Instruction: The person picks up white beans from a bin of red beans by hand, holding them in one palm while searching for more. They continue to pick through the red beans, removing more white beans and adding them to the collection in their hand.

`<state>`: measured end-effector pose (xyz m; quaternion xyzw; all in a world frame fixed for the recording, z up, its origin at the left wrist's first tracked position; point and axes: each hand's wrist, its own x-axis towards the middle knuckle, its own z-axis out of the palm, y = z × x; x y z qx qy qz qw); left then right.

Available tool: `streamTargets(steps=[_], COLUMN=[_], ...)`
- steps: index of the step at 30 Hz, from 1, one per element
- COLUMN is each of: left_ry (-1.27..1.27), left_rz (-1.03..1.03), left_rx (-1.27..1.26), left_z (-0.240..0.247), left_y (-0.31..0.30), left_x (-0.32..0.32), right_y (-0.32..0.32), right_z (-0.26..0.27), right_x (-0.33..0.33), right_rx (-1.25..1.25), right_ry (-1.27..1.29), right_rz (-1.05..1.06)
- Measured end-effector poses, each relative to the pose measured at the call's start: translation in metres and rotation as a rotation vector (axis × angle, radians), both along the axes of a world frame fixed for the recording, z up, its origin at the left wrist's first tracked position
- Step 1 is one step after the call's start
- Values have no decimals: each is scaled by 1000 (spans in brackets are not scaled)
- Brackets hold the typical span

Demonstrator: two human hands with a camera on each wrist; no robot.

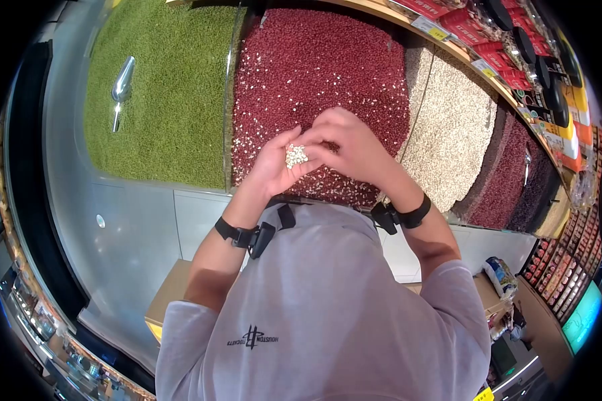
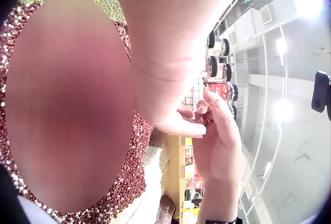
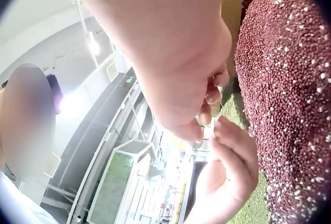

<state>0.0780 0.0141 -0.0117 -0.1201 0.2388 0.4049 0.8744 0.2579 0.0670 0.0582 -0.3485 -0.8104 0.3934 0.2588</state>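
My left hand (image 1: 272,168) is cupped palm up above the red beans (image 1: 318,60) and holds a small heap of white beans (image 1: 296,156). Close against it, my right hand (image 1: 356,148) bends its fingers over the left fingertips, at the edge of the heap. In the right wrist view, the left hand (image 3: 232,170) has curved fingers, and the right hand's (image 3: 181,87) thumb and fingers come close to them. I cannot tell whether the right fingers pinch a bean. Many white beans lie scattered among the red ones.
Left of the red beans is a bin of green beans (image 1: 174,93) with a metal scoop (image 1: 122,83) on it. White beans (image 1: 458,113) fill the bin to the right. A wooden shelf edge (image 1: 354,9) with packaged goods (image 1: 475,30) runs behind. Cardboard boxes (image 1: 170,287) stand below.
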Motion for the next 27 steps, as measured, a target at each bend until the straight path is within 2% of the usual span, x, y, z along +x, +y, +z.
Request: streamTargets(steps=[1, 3, 5, 7, 11, 18, 27], left_ry=[0, 90, 127, 77, 112, 147, 143], left_rz=[1, -107, -105, -109, -84, -99, -138], left_rx=[-2, -31, -32, -23, -69, -70, -80], left_z=[1, 0, -7, -10, -7, -13, -16], left_y=[0, 2, 1, 1, 5, 13, 24], left_x=[-2, -7, -12, -17, -21, -29, -24], right_y=[6, 25, 51, 71, 90, 98, 98], right_z=[-2, -13, -39, -68, -90, -97, -104], right_x=[-1, 7, 20, 31, 35, 33, 30], right_rx=[-19, -133, 40, 137, 180, 83, 27], right_ry=[20, -7, -217, -264, -397, -596, -504], right_rz=[-1, -311, -433, -453, -420, -354, -364])
